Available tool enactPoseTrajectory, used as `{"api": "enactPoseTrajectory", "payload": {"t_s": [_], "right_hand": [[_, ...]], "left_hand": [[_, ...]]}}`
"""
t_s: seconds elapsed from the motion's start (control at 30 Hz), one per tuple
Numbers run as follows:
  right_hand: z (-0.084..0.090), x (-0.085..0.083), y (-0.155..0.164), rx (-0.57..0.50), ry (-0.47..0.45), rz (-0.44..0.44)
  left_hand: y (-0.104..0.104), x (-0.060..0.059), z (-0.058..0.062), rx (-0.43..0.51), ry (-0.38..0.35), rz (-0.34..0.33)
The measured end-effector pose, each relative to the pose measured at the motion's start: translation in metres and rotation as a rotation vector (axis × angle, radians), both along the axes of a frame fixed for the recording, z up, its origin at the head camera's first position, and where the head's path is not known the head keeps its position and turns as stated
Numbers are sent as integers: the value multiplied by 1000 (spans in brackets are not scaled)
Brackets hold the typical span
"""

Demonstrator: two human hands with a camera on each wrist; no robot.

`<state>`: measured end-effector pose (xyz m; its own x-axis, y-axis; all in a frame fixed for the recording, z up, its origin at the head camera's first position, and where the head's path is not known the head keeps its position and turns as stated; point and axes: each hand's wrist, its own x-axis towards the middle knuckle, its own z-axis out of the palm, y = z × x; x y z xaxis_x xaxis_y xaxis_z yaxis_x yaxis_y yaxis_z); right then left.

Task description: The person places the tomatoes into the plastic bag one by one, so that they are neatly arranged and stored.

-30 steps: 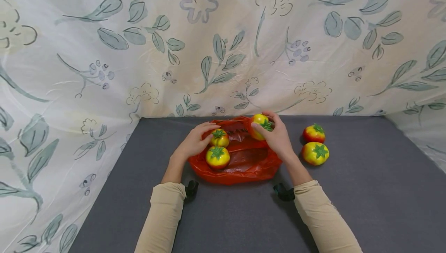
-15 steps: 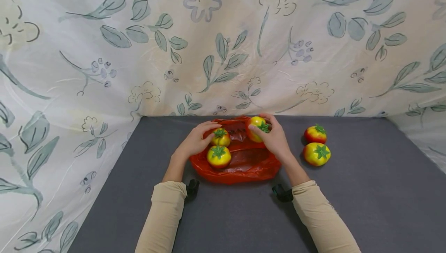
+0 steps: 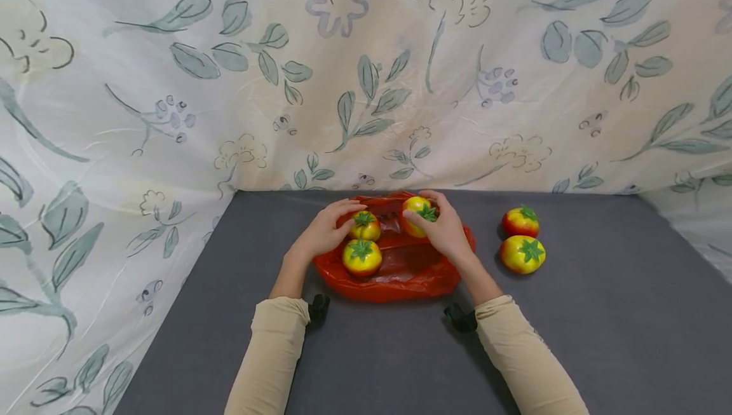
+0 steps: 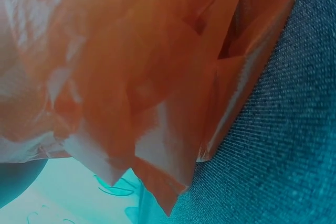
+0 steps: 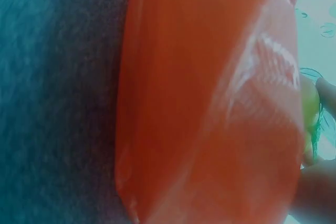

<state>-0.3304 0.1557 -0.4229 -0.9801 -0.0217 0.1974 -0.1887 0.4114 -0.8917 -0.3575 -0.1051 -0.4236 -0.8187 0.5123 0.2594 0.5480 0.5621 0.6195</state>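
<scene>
In the head view a red plastic bag lies gathered low with its mouth spread. Inside it, on the left, sit two yellow-red artificial tomatoes, a rear tomato and a front tomato, green leaf stars upward. My left hand lies over the bag's left rim, its thumb and bent fingers right beside the rear tomato; what it grips, I cannot tell. My right hand holds another tomato over the bag's right side, thumb in front. Red plastic hides most of each hand in the wrist views.
Right of the bag, a rear loose tomato and a front loose tomato sit close together on the dark grey cloth. A flowered fabric backdrop rises behind and along the left side.
My right hand has shifted a little leftward and downward with its tomato, further in over the bag. The left hand and the tomatoes beside it keep their places.
</scene>
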Motion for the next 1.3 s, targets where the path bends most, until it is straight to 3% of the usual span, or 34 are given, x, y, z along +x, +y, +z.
{"api": "enactPoseTrajectory", "payload": {"t_s": [0.43, 0.9, 1.3], "right_hand": [[-1, -6, -14, 129, -53, 8], [-1, -15, -30, 277, -23, 28], [-9, -17, -44, 376, -118, -5]], "left_hand": [[0, 1, 1, 4, 8, 5], [1, -2, -3, 13, 10, -17], [1, 0, -3, 10, 8, -14]]}}
